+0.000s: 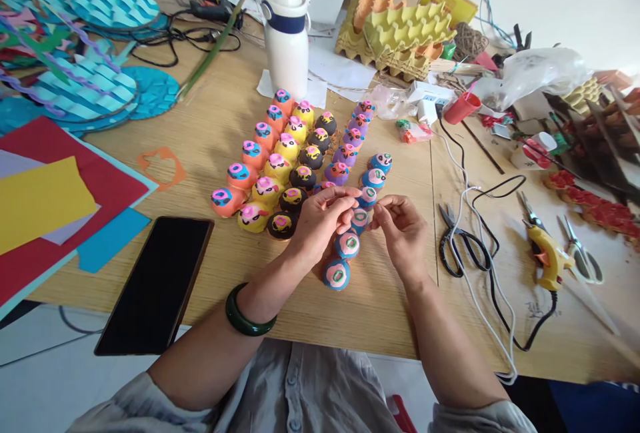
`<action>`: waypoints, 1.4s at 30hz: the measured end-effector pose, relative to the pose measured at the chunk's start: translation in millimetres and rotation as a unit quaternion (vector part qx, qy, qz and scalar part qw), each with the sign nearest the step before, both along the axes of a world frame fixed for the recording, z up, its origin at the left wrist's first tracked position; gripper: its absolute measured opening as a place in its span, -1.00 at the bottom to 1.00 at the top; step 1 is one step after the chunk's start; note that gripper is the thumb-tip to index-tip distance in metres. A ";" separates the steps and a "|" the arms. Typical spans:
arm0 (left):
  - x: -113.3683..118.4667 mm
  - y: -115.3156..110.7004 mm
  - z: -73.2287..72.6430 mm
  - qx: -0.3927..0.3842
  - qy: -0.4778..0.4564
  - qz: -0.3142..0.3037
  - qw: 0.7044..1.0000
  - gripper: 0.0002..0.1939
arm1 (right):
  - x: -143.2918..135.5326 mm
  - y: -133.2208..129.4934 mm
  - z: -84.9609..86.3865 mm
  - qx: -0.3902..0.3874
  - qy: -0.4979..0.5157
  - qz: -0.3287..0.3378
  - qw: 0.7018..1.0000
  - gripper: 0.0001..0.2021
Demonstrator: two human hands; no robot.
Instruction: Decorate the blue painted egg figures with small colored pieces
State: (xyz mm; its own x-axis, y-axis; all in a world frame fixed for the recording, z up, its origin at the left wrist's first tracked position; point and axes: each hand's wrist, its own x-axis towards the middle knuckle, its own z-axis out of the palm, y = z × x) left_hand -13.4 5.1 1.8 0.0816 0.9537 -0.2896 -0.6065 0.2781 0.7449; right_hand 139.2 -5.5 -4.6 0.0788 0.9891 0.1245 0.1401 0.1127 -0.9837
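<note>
My left hand (320,223) is closed in a pinch above a row of small blue egg-shaped figures (337,276) with pink faces and green rings. On the other side of that row, my right hand (404,233) pinches too, its fingertips beside one of the middle blue figures. Whatever sits between the fingers is too small to make out. Left of my hands stand rows of painted figures: orange (229,202), yellow (254,217), black (283,225) and purple (345,155). Part of the purple row is hidden behind my left hand.
A white bottle (287,53) stands behind the rows. Black-handled scissors (463,246), cables and a yellow glue gun (549,256) lie at right. On the left are a phone (157,286) and coloured paper (45,196). Egg trays (400,33) are stacked at the back.
</note>
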 end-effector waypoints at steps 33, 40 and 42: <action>-1.9 -8.1 -12.3 0.286 0.297 -0.004 0.911 -0.91 | -2.0 -5.3 3.1 -0.072 0.084 0.066 0.992 -0.58; -1.4 -7.5 -15.4 0.251 0.273 -0.017 0.928 -0.85 | -0.1 -1.6 1.9 -0.093 0.152 0.062 0.982 -0.72; -2.0 -7.5 -14.0 0.253 0.282 -0.009 0.926 -0.89 | 0.2 -1.9 1.9 -0.108 0.158 0.077 0.979 -0.70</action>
